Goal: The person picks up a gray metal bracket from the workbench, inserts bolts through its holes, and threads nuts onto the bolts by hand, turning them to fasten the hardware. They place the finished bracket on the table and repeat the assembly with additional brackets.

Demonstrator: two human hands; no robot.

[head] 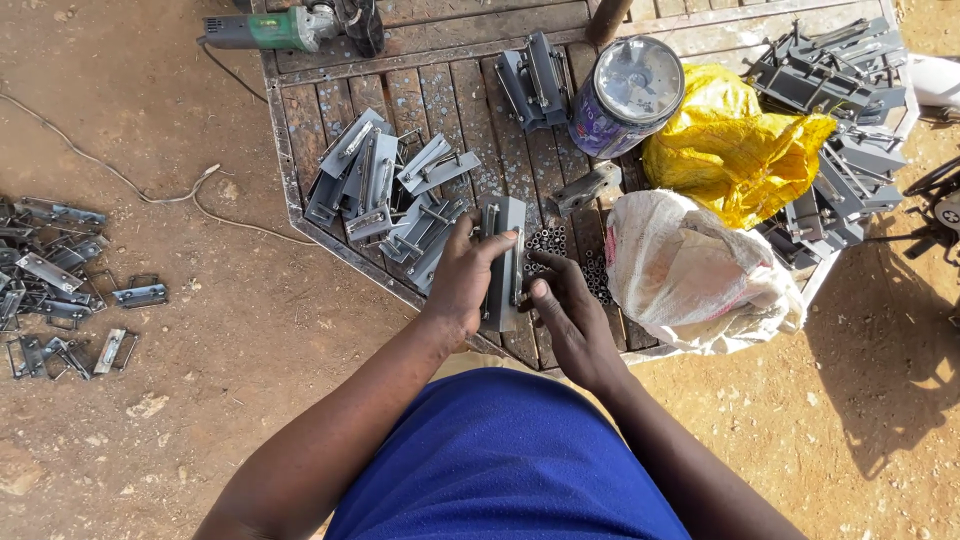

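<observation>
My left hand point(462, 280) grips a grey metal channel bracket point(503, 250), holding it upright over the wooden table point(300, 130). My right hand point(566, 312) touches the bracket's lower right edge with fingertips pinched; I cannot tell if a small part is in them. Just beyond the bracket lies a heap of short metal tube pieces point(548, 242). To the left of my hands is a pile of similar grey brackets point(385, 190).
A white sack point(690, 275), a yellow plastic bag point(730, 140) and a purple tin can point(622, 95) sit on the table's right. More brackets point(835, 110) are stacked at far right. An angle grinder point(290, 28) lies at the top. Loose brackets point(55, 285) litter the dirt ground.
</observation>
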